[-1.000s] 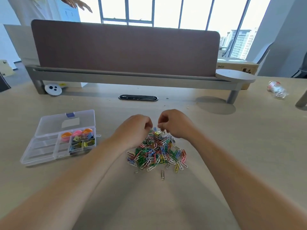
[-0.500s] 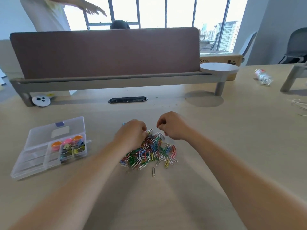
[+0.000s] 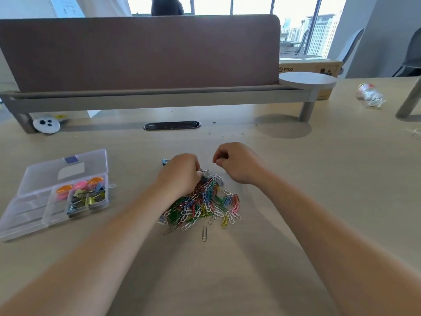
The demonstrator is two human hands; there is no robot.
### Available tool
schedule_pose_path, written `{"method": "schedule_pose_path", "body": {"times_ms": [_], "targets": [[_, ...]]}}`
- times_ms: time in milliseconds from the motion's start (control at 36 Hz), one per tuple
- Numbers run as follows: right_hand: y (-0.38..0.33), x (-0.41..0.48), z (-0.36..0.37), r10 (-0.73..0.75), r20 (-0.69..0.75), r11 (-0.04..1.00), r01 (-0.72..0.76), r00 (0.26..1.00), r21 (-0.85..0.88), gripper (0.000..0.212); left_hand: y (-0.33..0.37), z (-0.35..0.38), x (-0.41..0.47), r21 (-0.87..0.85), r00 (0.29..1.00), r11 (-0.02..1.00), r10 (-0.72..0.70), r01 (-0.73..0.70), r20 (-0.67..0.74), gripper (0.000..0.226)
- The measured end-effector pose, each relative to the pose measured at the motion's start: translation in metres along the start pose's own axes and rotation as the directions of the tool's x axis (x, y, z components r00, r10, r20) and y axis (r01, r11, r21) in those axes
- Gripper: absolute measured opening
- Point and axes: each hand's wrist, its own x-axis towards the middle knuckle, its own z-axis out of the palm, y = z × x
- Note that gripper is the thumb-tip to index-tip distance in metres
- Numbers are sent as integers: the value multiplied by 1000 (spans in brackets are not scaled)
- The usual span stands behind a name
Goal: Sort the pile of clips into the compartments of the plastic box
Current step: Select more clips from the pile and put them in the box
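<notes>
A pile of coloured paper clips lies on the table in front of me. My left hand rests on the pile's far edge, fingers pinched on a small dark binder clip with silver handles. My right hand hovers just right of it, fingers curled in, with nothing visible in them. The clear plastic box sits at the left with its lid open. Its right compartments hold round orange and pink pieces and binder clips. The left compartments look bare.
A blue binder clip lies just behind my left hand. One silver paper clip lies apart, in front of the pile. A brown divider screen on a grey rail crosses the table's back. A crumpled bottle lies far right.
My right hand has lifted off the pile and drawn slightly up and right. My left hand stays at the pile's far edge, now pinching a binder clip. The view has shifted.
</notes>
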Motion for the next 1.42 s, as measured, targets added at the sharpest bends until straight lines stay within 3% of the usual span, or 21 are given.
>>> {"method": "schedule_pose_path", "body": {"times_ms": [250, 500, 722, 944, 1028, 1167, 1306, 1417], "targets": [[-1, -1, -1, -6, 13, 1000, 6, 1000, -5, 19, 0, -3, -3, -22, 1000, 1000, 1, -1, -5, 9], [-4, -2, 2, 18, 30, 1000, -19, 999, 22, 16, -2, -2, -5, -75, 1000, 997, 5, -4, 10, 29], [-17, -13, -4, 57, 37, 996, -60, 998, 66, 24, -11, -30, -15, -199, 999, 980, -13, 6, -33, 21], [-45, -26, -2, 52, 69, 996, -57, 996, 71, 35, -30, -60, -38, -195, 994, 981, 4, -26, -112, 27], [-59, -29, 2, 39, 104, 999, -42, 994, 28, 36, -39, -66, -47, -182, 995, 983, -5, -12, -96, 29], [-70, -36, 12, -23, 217, 997, 38, 976, -66, 12, -51, -70, -63, -187, 998, 982, -30, 19, -61, 26], [-78, -46, 17, -56, 354, 975, 127, 934, -181, 37, -57, -71, -78, -202, 999, 979, -29, 22, -35, 26], [-78, -48, 23, -50, 363, 960, 146, 931, -241, 37, -60, -68, -85, -214, 1000, 977, -21, 18, -12, 25]]}}
